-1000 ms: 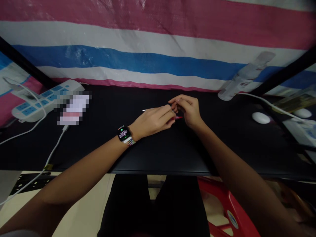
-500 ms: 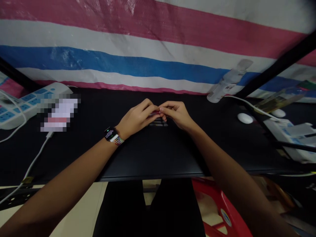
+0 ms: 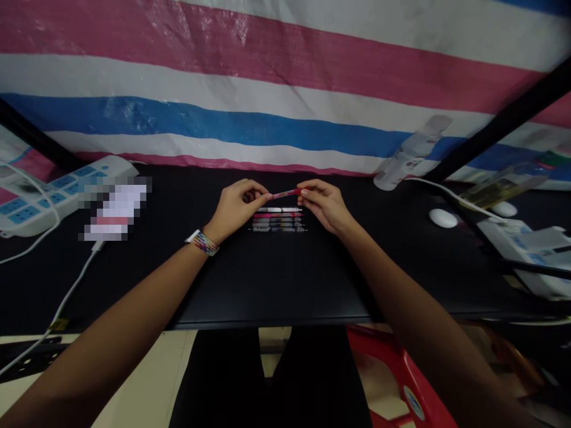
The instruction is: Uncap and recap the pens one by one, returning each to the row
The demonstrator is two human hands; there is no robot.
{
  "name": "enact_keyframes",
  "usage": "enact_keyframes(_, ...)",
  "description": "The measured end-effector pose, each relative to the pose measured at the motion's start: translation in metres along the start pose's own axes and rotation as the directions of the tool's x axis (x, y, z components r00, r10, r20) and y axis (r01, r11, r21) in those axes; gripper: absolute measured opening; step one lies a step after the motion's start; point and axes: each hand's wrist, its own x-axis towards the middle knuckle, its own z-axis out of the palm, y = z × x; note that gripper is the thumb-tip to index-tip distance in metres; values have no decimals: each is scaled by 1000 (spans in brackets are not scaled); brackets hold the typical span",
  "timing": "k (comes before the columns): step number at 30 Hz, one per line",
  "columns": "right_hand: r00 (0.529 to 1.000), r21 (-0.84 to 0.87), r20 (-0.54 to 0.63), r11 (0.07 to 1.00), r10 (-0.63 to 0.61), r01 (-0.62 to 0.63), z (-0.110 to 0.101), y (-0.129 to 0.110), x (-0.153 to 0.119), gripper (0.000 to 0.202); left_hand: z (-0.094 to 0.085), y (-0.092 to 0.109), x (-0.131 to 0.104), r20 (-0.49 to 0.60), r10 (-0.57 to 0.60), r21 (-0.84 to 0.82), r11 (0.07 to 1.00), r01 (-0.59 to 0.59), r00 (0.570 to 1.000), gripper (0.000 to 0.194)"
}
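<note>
A slim red pen (image 3: 286, 194) spans the gap between my hands, tilted slightly up to the right. My left hand (image 3: 241, 205) pinches its left end between thumb and finger. At the other end, the thumb and fingers of my right hand (image 3: 325, 205) are closed on it. Just below, several pens (image 3: 279, 223) lie side by side in a row on the black table (image 3: 276, 279), one of them pink-red and one white with dark parts. A patterned watch band (image 3: 203, 242) circles my left wrist.
A power strip (image 3: 66, 190) and a blurred-out phone (image 3: 116, 208) on a white cable lie at left. To the right are a clear bottle (image 3: 408, 157), a white mouse-like object (image 3: 443, 218), a bottle of yellowish liquid (image 3: 504, 181) and another power strip (image 3: 521, 249). A striped sheet hangs behind.
My hands have moved apart, and the red pen now shows between them. The row of pens below has come into clearer view. My left wrist has turned, hiding the watch face.
</note>
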Motion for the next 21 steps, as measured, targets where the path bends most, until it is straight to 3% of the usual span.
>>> enact_keyframes(7,1000,47,-15,999,-24,25,-1,5,3,35,-3,3,1,30,-31,-51,998,32,999,25)
enact_keyframes(16,1000,-31,-19,999,-25,25,3,6,1,33,3,-1,1,-18,-41,-126,991,38,999,19)
enact_keyframes(21,997,-75,-18,994,-75,73,4,11,1,29,1,1,2,-11,-64,-76,995,63,998,25)
